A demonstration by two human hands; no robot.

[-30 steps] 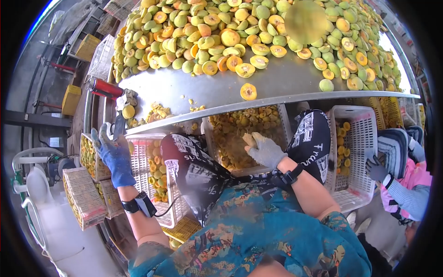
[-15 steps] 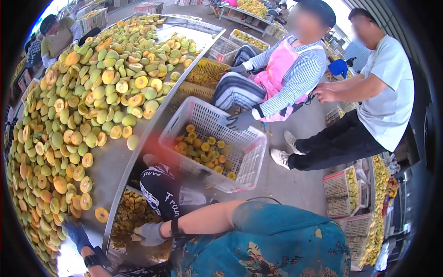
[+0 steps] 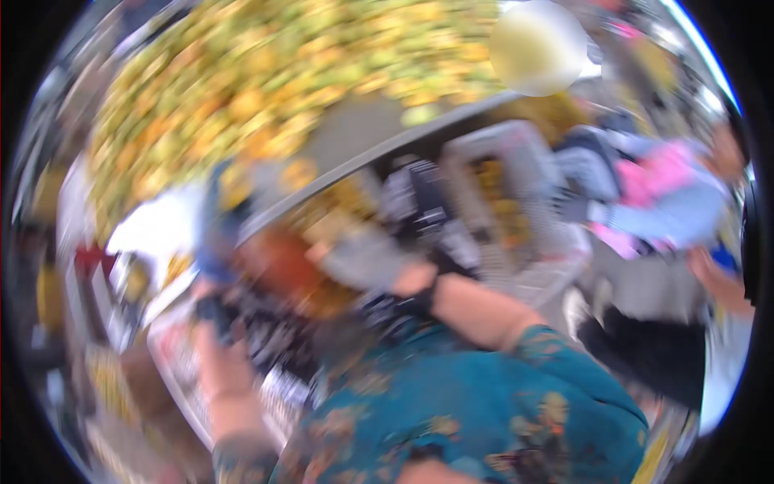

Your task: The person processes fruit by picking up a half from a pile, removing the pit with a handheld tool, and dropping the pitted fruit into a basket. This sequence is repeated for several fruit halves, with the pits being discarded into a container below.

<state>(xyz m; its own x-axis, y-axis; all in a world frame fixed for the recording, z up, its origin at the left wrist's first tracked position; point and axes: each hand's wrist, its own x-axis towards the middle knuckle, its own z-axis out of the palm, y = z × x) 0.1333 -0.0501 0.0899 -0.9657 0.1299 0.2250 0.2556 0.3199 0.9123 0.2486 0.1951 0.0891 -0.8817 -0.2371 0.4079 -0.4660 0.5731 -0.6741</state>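
Motion smears the whole head view. My left hand (image 3: 219, 211), in a blue glove, is at the near edge of the fruit pile, its fingers closed around what looks like a yellow-orange peach half (image 3: 235, 185). Another peach half (image 3: 298, 173) lies on the metal table (image 3: 355, 129) just to its right. My right hand (image 3: 367, 258), in a grey glove, is below the table's rim, over a container of yellow-brown fruit pieces (image 3: 326, 294). Its fingers are bent round something pale that is too blurred to name.
A large heap of peach halves (image 3: 266, 89) covers the table's far side. Right of my legs stands a white plastic crate (image 3: 548, 258) with some fruit inside. A person in a pink apron (image 3: 657, 173) sits beyond it; another person in black trousers (image 3: 645, 355) stands at the right.
My head has turned, so the table and crate appear shifted and rotated. My left hand has come away from the pile towards my right hand, with a peach half in it.
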